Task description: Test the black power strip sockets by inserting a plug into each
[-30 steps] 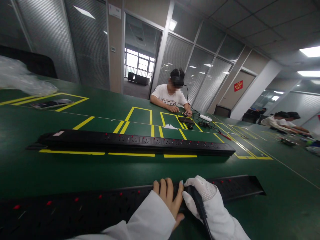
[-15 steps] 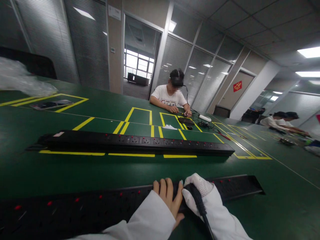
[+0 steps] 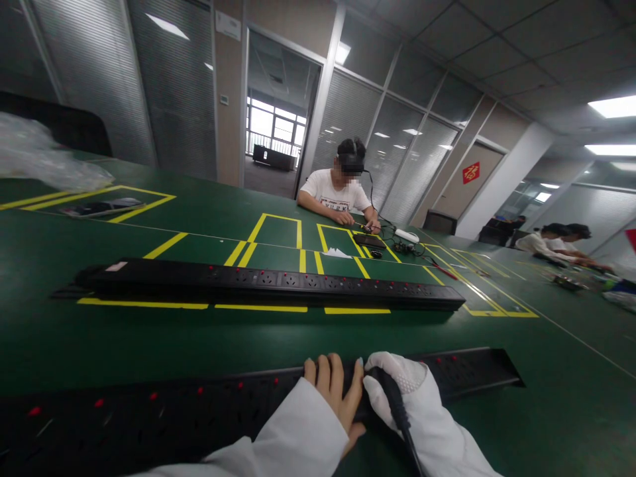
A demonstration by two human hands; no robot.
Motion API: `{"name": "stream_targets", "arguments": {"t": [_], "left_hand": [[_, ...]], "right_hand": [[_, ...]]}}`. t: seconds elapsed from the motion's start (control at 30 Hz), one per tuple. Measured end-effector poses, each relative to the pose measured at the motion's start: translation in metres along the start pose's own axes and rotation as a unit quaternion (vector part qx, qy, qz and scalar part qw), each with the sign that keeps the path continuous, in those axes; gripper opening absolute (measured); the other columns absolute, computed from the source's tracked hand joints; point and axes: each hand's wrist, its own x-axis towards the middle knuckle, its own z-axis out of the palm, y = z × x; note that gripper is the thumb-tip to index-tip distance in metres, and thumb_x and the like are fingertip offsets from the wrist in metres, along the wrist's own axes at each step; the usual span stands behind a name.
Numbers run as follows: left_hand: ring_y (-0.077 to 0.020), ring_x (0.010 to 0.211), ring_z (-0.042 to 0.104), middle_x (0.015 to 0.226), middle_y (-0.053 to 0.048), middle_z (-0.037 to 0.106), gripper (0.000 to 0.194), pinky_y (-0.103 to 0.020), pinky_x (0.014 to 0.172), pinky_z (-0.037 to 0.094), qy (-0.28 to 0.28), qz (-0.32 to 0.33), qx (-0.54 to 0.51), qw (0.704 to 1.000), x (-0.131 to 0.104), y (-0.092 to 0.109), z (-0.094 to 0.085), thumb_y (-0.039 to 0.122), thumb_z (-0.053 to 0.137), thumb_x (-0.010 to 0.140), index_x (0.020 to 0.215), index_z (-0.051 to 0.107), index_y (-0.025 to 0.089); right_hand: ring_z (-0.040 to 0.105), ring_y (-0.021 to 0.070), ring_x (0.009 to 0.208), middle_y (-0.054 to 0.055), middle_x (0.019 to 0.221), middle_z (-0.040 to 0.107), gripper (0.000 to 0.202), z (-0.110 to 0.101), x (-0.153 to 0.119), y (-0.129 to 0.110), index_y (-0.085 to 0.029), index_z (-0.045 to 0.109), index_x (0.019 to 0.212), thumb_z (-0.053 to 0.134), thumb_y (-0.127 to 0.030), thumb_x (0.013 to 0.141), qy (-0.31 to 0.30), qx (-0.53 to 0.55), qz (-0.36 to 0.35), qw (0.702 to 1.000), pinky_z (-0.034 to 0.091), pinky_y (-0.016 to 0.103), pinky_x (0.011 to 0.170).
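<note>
A long black power strip [image 3: 169, 417] with red lights or switches and rows of sockets lies along the near side of the green table. My left hand [image 3: 332, 387], bare below a white sleeve, grips it across the middle, fingers over the far edge and thumb on the near side. Right beside it, my right hand [image 3: 400, 379] in a white dotted glove is closed round a black plug [image 3: 385, 383]. From the plug a thick black cord [image 3: 406, 430] runs down toward me. The plug's front end is at the strip, but its pins are hidden.
A second black power strip [image 3: 278, 281] lies farther back along yellow tape lines. Across the table a person [image 3: 338, 189] handles small items near cables [image 3: 410, 246]. Clear plastic wrap [image 3: 47, 156] lies at the left; other people sit far right.
My right hand has sunk slightly toward the strip with the plug still in it. My left hand stays in place on the strip.
</note>
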Motion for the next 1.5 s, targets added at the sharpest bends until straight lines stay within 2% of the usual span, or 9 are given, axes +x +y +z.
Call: {"name": "stream_targets", "arguments": {"t": [0.13, 0.2, 0.37, 0.57, 1.17, 1.5], "left_hand": [[-0.0399, 0.114, 0.050, 0.130, -0.023, 0.049, 0.072, -0.055, 0.093, 0.037, 0.003, -0.003, -0.003, 1.000, 0.0001, 0.0003, 0.0023, 0.058, 0.059, 0.078, 0.137, 0.038, 0.022], [-0.0400, 0.114, 0.050, 0.130, -0.023, 0.048, 0.072, -0.056, 0.093, 0.037, 0.006, 0.000, -0.002, 1.000, 0.0000, 0.0001, 0.0036, 0.058, 0.059, 0.078, 0.137, 0.038, 0.022], [-0.0398, 0.113, 0.051, 0.129, -0.024, 0.049, 0.073, -0.055, 0.093, 0.038, 0.013, 0.005, 0.001, 1.000, -0.0008, -0.0010, 0.0052, 0.058, 0.059, 0.077, 0.137, 0.038, 0.022], [-0.0396, 0.112, 0.051, 0.129, -0.024, 0.050, 0.073, -0.056, 0.093, 0.037, 0.015, 0.009, 0.005, 1.000, -0.0011, -0.0013, 0.0065, 0.058, 0.059, 0.077, 0.137, 0.038, 0.022], [-0.0396, 0.114, 0.049, 0.131, -0.023, 0.048, 0.072, -0.055, 0.093, 0.036, -0.005, 0.011, 0.000, 1.000, 0.0001, -0.0029, 0.0061, 0.059, 0.055, 0.080, 0.139, 0.034, 0.023], [-0.0400, 0.113, 0.050, 0.130, -0.024, 0.048, 0.073, -0.056, 0.093, 0.037, 0.005, 0.011, 0.008, 1.000, -0.0007, -0.0017, 0.0061, 0.058, 0.057, 0.079, 0.138, 0.036, 0.021]], "right_hand": [[0.062, 0.0175, 0.064, 0.003, 0.070, 0.066, 0.021, -0.0016, -0.0037, 0.0009, -0.023, 0.065, 0.084, 0.052, -0.038, 0.074, 0.005, -0.004, -0.022, 1.000, 0.043, 0.027, 0.061], [0.062, 0.0169, 0.063, 0.003, 0.069, 0.065, 0.020, -0.0012, -0.0042, 0.0001, -0.023, 0.064, 0.081, 0.050, -0.036, 0.075, 0.009, 0.015, -0.009, 1.000, 0.044, 0.027, 0.060], [0.060, 0.0140, 0.052, -0.001, 0.058, 0.061, 0.019, 0.0006, -0.0030, -0.0029, -0.022, 0.060, 0.074, 0.045, -0.034, 0.078, 0.016, 0.142, 0.109, 0.984, 0.043, 0.024, 0.052], [0.058, 0.0145, 0.055, 0.000, 0.063, 0.061, 0.019, 0.0031, -0.0055, 0.0015, -0.022, 0.059, 0.078, 0.045, -0.036, 0.076, 0.035, 0.121, 0.044, 0.991, 0.043, 0.027, 0.056], [0.061, 0.0157, 0.061, 0.000, 0.066, 0.063, 0.022, 0.0032, -0.0062, 0.0047, -0.024, 0.060, 0.080, 0.043, -0.037, 0.080, 0.020, 0.079, 0.037, 0.996, 0.044, 0.027, 0.060], [0.061, 0.0169, 0.062, 0.000, 0.066, 0.064, 0.021, -0.0022, -0.0050, 0.0001, -0.023, 0.060, 0.080, 0.042, -0.034, 0.080, 0.008, 0.084, 0.048, 0.995, 0.044, 0.029, 0.061]]}}
